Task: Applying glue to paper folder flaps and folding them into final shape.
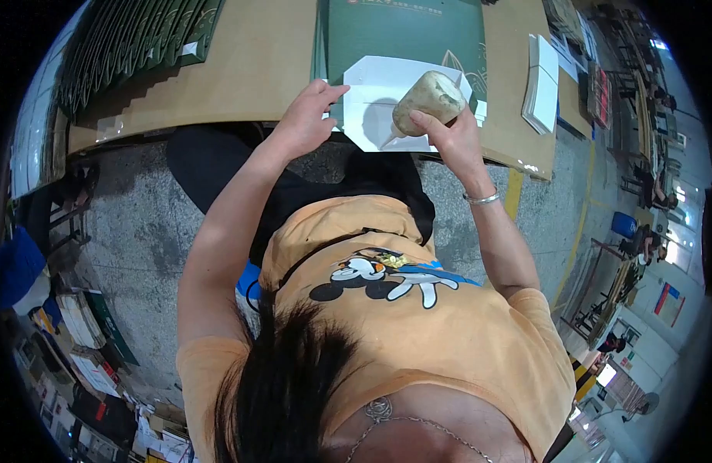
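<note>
In my right hand (454,140) is a pale, rounded, stone-like block (429,100) with grey-green smudges, gripped between thumb and fingers. It is tilted over a white card sheet with cut corners (371,96). Under the sheet a dark green paper bag (406,35) with light printing lies flat on the table. My left hand (308,119) is at the left edge of the sheet, index finger stretched toward it and thumb apart. I see nothing held in it; its other fingers are partly hidden.
A row of folded green paper bags (140,46) stands on the brown tabletop (255,62) at the far left. A stack of white card sheets (541,85) lies at the table's right end. Bundles of flat card (82,320) are at the lower left. People work at tables far right.
</note>
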Demonstrator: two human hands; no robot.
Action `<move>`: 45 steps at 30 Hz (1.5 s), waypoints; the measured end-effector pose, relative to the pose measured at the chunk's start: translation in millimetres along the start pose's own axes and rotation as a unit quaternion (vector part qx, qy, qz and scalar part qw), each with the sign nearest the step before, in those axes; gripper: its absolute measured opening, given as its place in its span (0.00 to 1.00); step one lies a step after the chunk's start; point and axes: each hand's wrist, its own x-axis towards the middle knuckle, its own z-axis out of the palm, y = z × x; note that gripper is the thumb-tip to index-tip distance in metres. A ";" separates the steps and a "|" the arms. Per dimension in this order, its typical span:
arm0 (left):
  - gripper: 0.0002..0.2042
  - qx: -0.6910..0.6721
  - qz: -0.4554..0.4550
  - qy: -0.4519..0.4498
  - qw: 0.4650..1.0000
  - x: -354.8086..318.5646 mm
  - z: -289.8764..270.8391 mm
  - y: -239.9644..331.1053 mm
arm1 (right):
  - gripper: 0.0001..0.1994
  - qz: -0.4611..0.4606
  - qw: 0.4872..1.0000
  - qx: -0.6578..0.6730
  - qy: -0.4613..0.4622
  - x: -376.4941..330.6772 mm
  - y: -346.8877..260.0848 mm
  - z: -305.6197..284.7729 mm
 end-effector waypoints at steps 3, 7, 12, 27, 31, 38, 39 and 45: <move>0.28 -0.005 -0.009 0.006 1.000 0.5 -2.1 -2.6 | 0.30 -0.019 1.000 0.011 0.022 -2.5 1.9 -2.6; 0.28 -0.013 0.007 0.016 1.000 2.2 2.1 -4.0 | 0.29 -0.016 0.999 0.023 0.039 -6.0 6.8 -15.0; 0.28 -0.027 0.005 0.021 0.999 3.1 3.9 1.3 | 0.29 -0.006 0.998 0.018 0.053 -9.6 16.1 -29.9; 0.28 -0.011 0.007 0.021 1.000 4.3 5.0 -2.1 | 0.28 0.020 0.991 0.021 0.130 -25.0 37.6 -69.2; 0.29 -0.005 0.005 0.022 1.000 5.3 5.5 -3.9 | 0.28 0.021 0.988 0.026 0.149 -28.0 41.0 -78.1; 0.29 -0.004 -0.009 0.016 1.000 5.4 4.8 -0.3 | 0.28 0.017 0.979 0.043 0.199 -30.0 56.8 -90.1; 0.29 -0.003 -0.009 0.016 1.000 5.6 4.9 -0.7 | 0.28 0.017 0.979 0.043 0.199 -30.0 56.2 -90.6; 0.29 0.002 -0.019 0.013 1.000 5.6 4.8 -0.1 | 0.26 -0.004 0.972 0.050 0.231 -27.0 61.6 -98.8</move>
